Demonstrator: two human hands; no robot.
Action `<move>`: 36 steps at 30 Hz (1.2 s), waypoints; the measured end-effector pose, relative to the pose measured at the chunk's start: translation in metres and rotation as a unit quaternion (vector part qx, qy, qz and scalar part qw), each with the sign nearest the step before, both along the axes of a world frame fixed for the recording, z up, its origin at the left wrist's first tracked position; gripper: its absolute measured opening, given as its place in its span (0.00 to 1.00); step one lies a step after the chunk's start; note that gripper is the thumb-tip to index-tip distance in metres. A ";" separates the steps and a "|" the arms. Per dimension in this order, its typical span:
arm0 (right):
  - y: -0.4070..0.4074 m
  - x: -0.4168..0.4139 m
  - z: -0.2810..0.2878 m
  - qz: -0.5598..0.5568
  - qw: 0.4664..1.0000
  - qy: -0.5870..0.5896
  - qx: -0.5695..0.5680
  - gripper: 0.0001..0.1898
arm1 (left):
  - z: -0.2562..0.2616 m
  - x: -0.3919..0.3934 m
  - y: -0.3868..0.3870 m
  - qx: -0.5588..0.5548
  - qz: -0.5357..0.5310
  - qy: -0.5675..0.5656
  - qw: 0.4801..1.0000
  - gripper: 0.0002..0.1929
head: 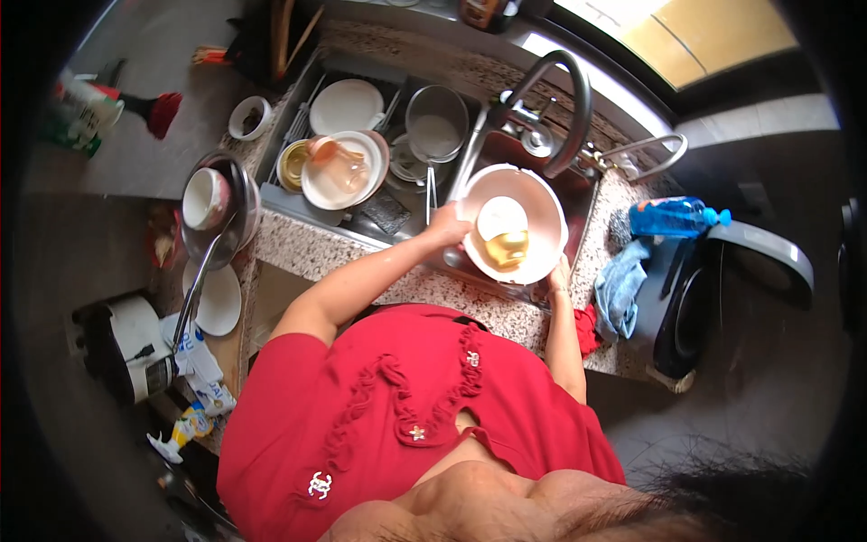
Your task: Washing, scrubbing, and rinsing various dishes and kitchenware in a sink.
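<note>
A large white bowl [542, 203] is tilted over the right basin of the sink [579, 203], below the arched faucet [576, 88]. My left hand [448, 227] grips the bowl's left rim. Low on its right side, my right hand [559, 276] holds the bowl, with the fingers partly hidden behind it. Inside the bowl are a small white round dish [501, 215] and a shiny yellow object [506, 251] whose kind I cannot tell.
The left basin holds a white plate [345, 105], a stacked plate [318, 186] bearing a clear cup, and a deep round container [439, 112]. Stacked bowls [206, 200] with a long-handled utensil stand left. Right lie a blue bottle [667, 217], a blue cloth [620, 291] and a black pan [681, 325].
</note>
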State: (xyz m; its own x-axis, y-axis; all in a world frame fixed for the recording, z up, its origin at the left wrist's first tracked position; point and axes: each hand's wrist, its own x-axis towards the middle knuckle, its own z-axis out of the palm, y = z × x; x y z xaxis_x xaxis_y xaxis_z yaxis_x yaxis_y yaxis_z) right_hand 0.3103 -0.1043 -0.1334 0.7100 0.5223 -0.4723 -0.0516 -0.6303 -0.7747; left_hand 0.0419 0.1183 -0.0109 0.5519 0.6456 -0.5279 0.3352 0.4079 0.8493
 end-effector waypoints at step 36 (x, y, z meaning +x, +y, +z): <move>0.066 0.004 0.061 0.161 0.941 -0.282 -0.095 0.25 | -0.058 -0.176 0.165 0.030 0.437 0.099 0.893 0.30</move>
State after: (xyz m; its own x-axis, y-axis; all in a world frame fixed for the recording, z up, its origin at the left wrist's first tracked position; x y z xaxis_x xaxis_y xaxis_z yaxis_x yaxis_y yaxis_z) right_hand 0.3146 -0.0379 -0.0720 0.6955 0.6972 -0.1736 0.5510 -0.6726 -0.4939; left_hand -0.1339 0.2837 -0.0692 -0.2777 0.8148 -0.5088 0.0581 0.5430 0.8378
